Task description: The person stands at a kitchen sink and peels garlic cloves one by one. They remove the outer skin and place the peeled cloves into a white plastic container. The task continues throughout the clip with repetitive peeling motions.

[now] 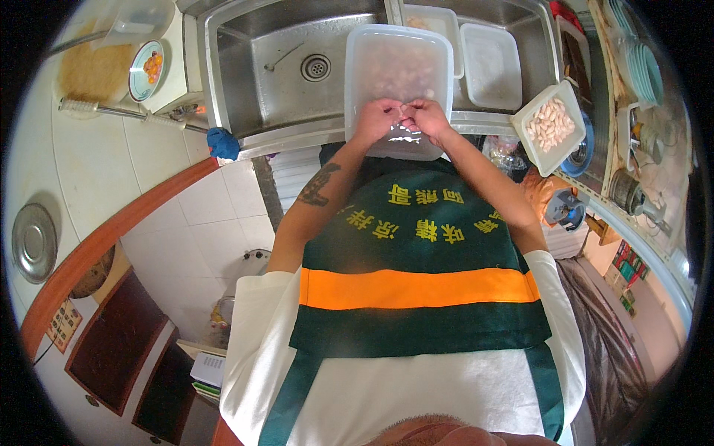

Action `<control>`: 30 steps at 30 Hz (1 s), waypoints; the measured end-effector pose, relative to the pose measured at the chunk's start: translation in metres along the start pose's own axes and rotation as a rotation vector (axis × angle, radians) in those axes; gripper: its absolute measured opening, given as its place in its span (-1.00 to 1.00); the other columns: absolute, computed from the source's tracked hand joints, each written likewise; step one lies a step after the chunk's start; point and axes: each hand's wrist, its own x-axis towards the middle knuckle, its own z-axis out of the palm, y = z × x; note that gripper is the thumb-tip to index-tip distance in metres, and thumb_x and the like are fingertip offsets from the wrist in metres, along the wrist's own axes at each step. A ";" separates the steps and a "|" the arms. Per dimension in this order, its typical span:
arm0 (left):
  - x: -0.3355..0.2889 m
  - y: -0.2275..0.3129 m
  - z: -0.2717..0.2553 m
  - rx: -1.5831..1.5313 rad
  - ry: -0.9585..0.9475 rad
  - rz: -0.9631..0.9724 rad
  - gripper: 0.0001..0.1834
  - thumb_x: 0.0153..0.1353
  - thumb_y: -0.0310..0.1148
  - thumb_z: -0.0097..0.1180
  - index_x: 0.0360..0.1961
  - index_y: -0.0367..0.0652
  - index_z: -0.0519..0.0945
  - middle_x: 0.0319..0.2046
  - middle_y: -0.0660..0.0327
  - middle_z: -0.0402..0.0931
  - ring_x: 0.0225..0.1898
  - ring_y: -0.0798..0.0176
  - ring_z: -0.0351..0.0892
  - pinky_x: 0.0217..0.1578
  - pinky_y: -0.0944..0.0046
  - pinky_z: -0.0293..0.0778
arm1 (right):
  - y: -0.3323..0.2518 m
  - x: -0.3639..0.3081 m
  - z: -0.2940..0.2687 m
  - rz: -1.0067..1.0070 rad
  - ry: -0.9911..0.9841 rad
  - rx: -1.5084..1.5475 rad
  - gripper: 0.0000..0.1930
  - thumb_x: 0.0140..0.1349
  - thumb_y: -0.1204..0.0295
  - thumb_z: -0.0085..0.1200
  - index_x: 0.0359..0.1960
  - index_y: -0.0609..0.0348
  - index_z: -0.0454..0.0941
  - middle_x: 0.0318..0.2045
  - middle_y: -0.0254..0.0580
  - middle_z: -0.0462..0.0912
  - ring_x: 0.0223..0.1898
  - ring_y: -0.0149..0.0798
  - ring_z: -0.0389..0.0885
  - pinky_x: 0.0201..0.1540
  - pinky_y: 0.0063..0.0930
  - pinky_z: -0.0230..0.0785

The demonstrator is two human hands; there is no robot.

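Note:
Both my hands meet over the near half of a translucent plastic tub (357,67) of cloudy liquid, which rests across the sink's front edge and divider. Blurred pinkish pieces (401,70) show under the surface. My left hand (379,119) is closed, its fingertips pinched toward the middle. Facing it, my right hand (425,119) is closed too, fingertips almost touching the left ones. A small pale bit seems to sit between them, too small to name. At the right, a white square container (529,143) holds many pale pink pieces (550,125).
The steel sink (245,67) has a drain (316,68) in its left basin. Two more plastic tubs, one whitish (491,67) and one with pinkish contents (435,26), stand in the right basin. A blue cloth (222,143) hangs at the left corner; a bowl (139,93) of orange pieces stands beyond.

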 end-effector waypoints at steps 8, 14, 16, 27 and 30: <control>-0.002 0.008 -0.004 -0.125 -0.064 -0.105 -0.76 0.21 -0.39 0.20 -0.14 -0.29 0.68 -0.34 0.18 0.68 -0.35 0.39 0.59 -0.28 0.36 0.51 | 0.013 0.009 -0.002 -0.187 -0.021 -0.153 -0.77 0.38 0.38 0.04 -0.37 0.29 0.58 -0.54 -0.29 0.61 -0.58 -0.46 0.51 -0.51 -0.55 0.39; -0.007 0.015 -0.005 -0.247 -0.114 -0.060 -0.75 0.21 -0.40 0.20 -0.13 -0.29 0.68 -0.37 0.20 0.67 -0.36 0.39 0.59 -0.29 0.36 0.50 | 0.015 0.011 -0.003 -0.255 0.032 -0.364 -0.70 0.37 0.31 0.04 -0.47 0.26 0.57 -0.63 -0.29 0.58 -0.61 -0.42 0.52 -0.51 -0.45 0.39; -0.007 0.015 -0.005 -0.057 -0.070 -0.042 -0.74 0.19 -0.39 0.22 -0.12 -0.28 0.68 -0.36 0.19 0.68 -0.34 0.39 0.60 -0.26 0.35 0.51 | 0.016 0.011 -0.003 -0.302 0.044 -0.483 -0.68 0.37 0.28 0.05 -0.48 0.24 0.56 -0.65 -0.29 0.57 -0.61 -0.42 0.52 -0.50 -0.43 0.39; -0.017 0.023 -0.004 0.097 0.034 0.041 -0.76 0.18 -0.36 0.18 -0.14 -0.17 0.71 -0.35 0.10 0.71 -0.31 0.33 0.66 -0.24 0.30 0.53 | 0.018 0.011 -0.001 -0.176 -0.035 -0.226 -0.73 0.40 0.31 0.03 -0.39 0.24 0.53 -0.56 -0.32 0.56 -0.58 -0.47 0.46 -0.51 -0.54 0.34; -0.016 0.020 -0.001 0.118 0.053 0.033 -0.76 0.19 -0.37 0.17 -0.14 -0.18 0.71 -0.36 0.09 0.70 -0.31 0.31 0.66 -0.24 0.31 0.53 | 0.017 0.010 -0.002 -0.212 -0.065 -0.343 -0.77 0.41 0.32 0.03 -0.33 0.24 0.52 -0.50 -0.33 0.56 -0.55 -0.49 0.44 -0.49 -0.59 0.33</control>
